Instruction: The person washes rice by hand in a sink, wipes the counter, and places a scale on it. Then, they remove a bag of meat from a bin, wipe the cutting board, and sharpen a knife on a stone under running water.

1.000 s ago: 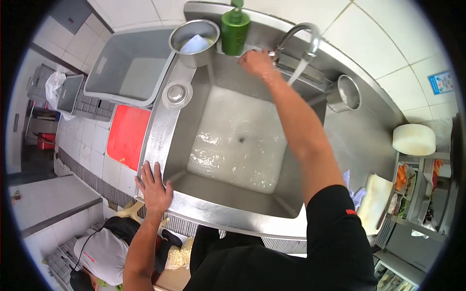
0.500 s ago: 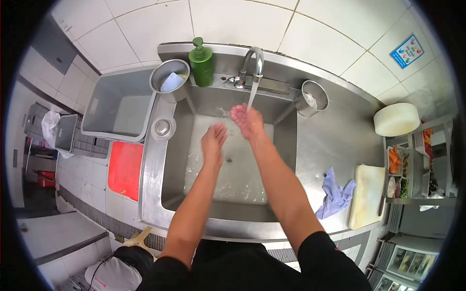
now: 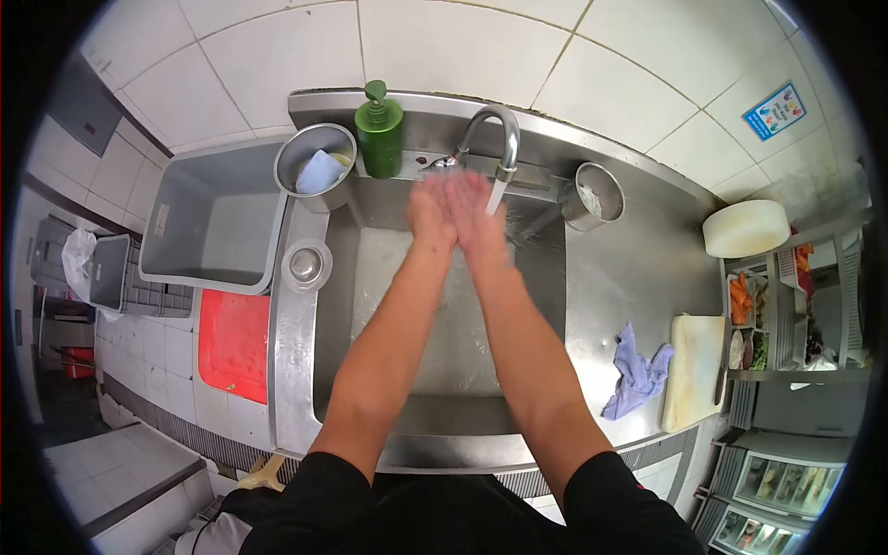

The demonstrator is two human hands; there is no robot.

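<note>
My left hand (image 3: pixel 430 213) and my right hand (image 3: pixel 474 211) are side by side over the far part of the steel sink (image 3: pixel 425 416), palms turned up. Their fingers look stretched out toward the back wall, somewhat smeared by motion, and neither hand holds anything. From the curved faucet (image 3: pixel 509 139) a stream of water (image 3: pixel 497 196) falls onto the right edge of my right hand, and drops splash off to the right. Behind my fingers, the faucet's base and handle (image 3: pixel 442 163) are partly covered.
Left of the faucet are a green pump bottle (image 3: pixel 379 134), a metal container (image 3: pixel 310 190) with a blue sponge or cloth, and a grey tub (image 3: pixel 217 222). Rightward stand another metal container (image 3: pixel 583 217), a purple cloth (image 3: pixel 638 375) and a white cutting board (image 3: pixel 694 379).
My left hand has moved up and right to meet my right hand beneath the faucet. My right hand has shifted slightly toward the back wall, its palm turned up.
</note>
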